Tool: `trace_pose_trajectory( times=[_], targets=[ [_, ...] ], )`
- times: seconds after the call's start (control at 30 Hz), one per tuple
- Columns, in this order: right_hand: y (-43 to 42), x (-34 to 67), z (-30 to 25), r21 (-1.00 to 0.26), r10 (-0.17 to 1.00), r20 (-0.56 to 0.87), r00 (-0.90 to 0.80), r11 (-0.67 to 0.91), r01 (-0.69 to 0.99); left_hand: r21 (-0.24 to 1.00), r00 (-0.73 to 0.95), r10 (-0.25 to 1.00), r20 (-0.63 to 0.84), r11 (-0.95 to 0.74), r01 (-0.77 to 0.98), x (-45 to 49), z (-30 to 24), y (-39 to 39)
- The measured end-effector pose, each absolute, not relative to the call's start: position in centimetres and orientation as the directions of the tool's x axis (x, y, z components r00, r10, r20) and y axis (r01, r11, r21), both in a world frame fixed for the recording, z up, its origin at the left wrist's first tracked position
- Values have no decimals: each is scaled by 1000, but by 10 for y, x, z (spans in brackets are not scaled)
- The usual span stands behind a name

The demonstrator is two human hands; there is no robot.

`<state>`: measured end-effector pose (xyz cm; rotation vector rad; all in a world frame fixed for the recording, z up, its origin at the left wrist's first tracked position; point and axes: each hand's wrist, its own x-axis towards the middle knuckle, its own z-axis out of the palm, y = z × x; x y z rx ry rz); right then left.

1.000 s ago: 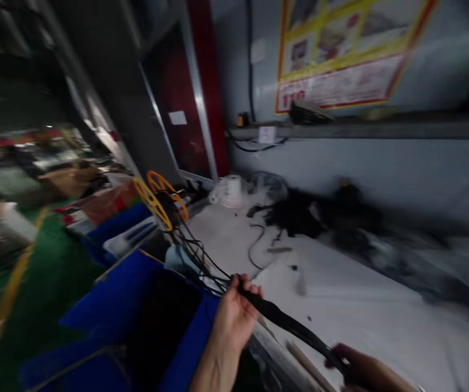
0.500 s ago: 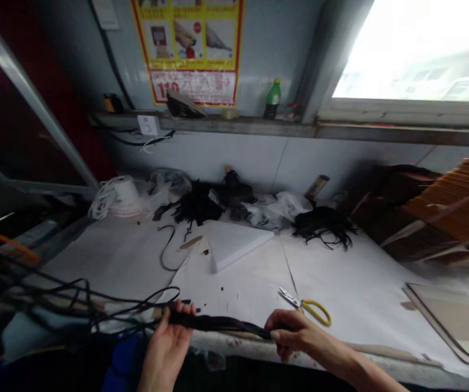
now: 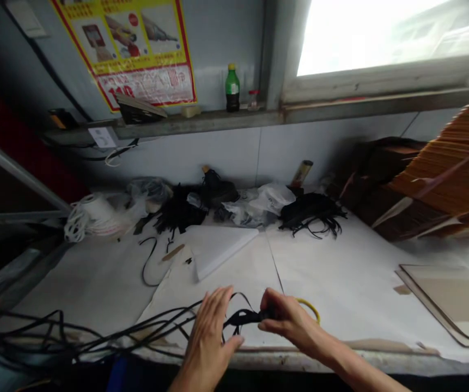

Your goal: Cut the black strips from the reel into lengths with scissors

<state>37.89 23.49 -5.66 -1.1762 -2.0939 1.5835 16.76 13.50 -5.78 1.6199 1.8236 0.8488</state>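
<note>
My right hand (image 3: 285,322) pinches the gathered end of a bundle of black cords (image 3: 242,316) just above the near edge of the white-covered table (image 3: 340,283). My left hand (image 3: 212,337) hovers over the same bundle with fingers stretched and slightly curled, touching the cords. The loose cord strands (image 3: 95,335) trail away to the left across the table edge. A pair of yellow-handled scissors (image 3: 308,306) lies partly hidden behind my right hand.
Piles of black strap pieces (image 3: 310,215) and plastic bags (image 3: 259,204) lie along the back wall. A white cord spool (image 3: 91,215) sits at back left, a white folded sheet (image 3: 218,245) in the middle, stacked cardboard (image 3: 450,174) at right. A green bottle (image 3: 231,88) stands on the ledge.
The view swung right and settled on the table. My hands came together: the straight stretch of cord between them is now bunched, and my left hand has opened over it.
</note>
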Motion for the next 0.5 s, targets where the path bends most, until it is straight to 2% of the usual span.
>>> trace_pose_trajectory(
  times=[0.07, 0.13, 0.23, 0.4, 0.5],
  targets=[
    [247, 382, -58, -939, 693, -239, -680, 13, 343, 768, 108, 989, -97, 5, 641, 184, -45, 165],
    [259, 385, -60, -966, 667, -230, -709, -67, 250, 780, 224, 957, -184, 3, 626, 197, -40, 187],
    [276, 391, -64, -970, 648, -237, -724, -115, 214, 787, 215, 944, -249, 68, 613, 210, -40, 205],
    [297, 403, -64, -968, 690, -168, -704, 18, 249, 825, 143, 939, -313, 194, 531, 214, -44, 218],
    [301, 407, -63, -969, 672, -140, -727, 59, 241, 804, 64, 940, -334, 249, 540, 213, -36, 219]
  ],
)
